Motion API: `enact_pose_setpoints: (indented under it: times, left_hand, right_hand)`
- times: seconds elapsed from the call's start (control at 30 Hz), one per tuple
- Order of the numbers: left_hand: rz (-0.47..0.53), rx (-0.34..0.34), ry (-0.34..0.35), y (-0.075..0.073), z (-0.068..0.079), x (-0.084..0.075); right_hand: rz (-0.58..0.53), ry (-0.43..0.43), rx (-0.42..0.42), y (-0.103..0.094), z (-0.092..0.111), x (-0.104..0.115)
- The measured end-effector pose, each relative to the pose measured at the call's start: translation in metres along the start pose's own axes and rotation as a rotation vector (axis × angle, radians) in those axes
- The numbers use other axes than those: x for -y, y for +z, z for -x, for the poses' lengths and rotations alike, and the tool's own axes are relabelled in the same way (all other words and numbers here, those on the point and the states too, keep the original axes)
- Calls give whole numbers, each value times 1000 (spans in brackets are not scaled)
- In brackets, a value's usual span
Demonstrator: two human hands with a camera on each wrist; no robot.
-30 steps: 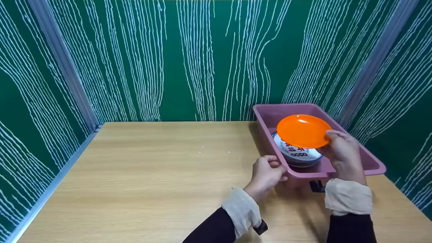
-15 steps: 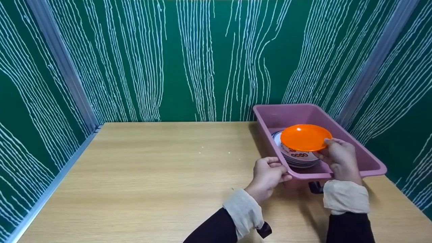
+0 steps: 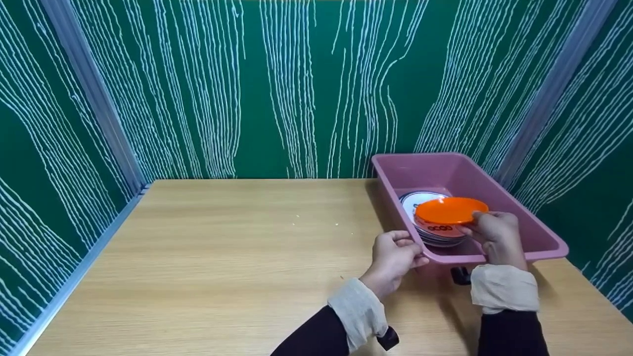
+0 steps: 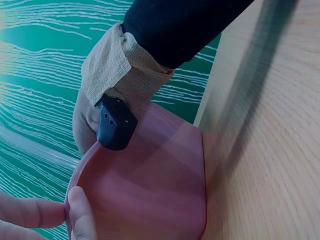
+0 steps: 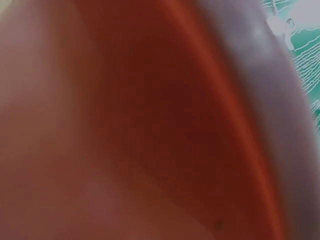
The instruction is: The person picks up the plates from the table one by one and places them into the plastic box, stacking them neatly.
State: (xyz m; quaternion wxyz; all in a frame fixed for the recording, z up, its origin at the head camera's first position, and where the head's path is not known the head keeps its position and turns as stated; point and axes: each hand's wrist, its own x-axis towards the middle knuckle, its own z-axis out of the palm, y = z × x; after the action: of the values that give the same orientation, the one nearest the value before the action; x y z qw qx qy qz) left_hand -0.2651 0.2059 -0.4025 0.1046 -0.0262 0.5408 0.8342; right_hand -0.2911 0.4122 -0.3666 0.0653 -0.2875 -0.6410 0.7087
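Note:
In the head view, my right hand pinches the near right rim of an orange plate, thumb on top. The plate is held tilted inside a pink plastic tub, close over a stack of white plates with blue rims and red and dark print. My left hand grips the tub's rim at its near left corner. The left wrist view has thumb and fingers pinching that rim from both sides. The plate's dark red underside fills most of the right wrist view, blurred.
The tub stands at the right of a wooden table, against green walls with white wavy lines. A few tiny white specks lie on the table left of the tub. Black wrist cameras sit under both cuffs.
My right hand has lowered the orange plate into the tub toward the stack, and the plate now looks flatter from the head. The left hand stays on the rim, barely moved.

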Motion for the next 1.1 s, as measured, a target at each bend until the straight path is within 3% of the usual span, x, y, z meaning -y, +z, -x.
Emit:
enact_pose_setpoints:
  times: [0.5, 0.67, 0.9, 1.1]
  left_hand:
    - [-10, -5, 1, 0, 1, -1]
    - [11, 12, 18, -1, 0, 1]
    - [6, 11, 20, -1, 0, 0]
    - [-6, 10, 16, 0, 2, -1]
  right_hand:
    - [98, 26, 28, 1, -2, 0]
    - [11, 28, 85, 2, -4, 2]
    - [-140, 138, 151, -3, -3, 8]
    - [-118, 163, 133, -6, -1, 5]
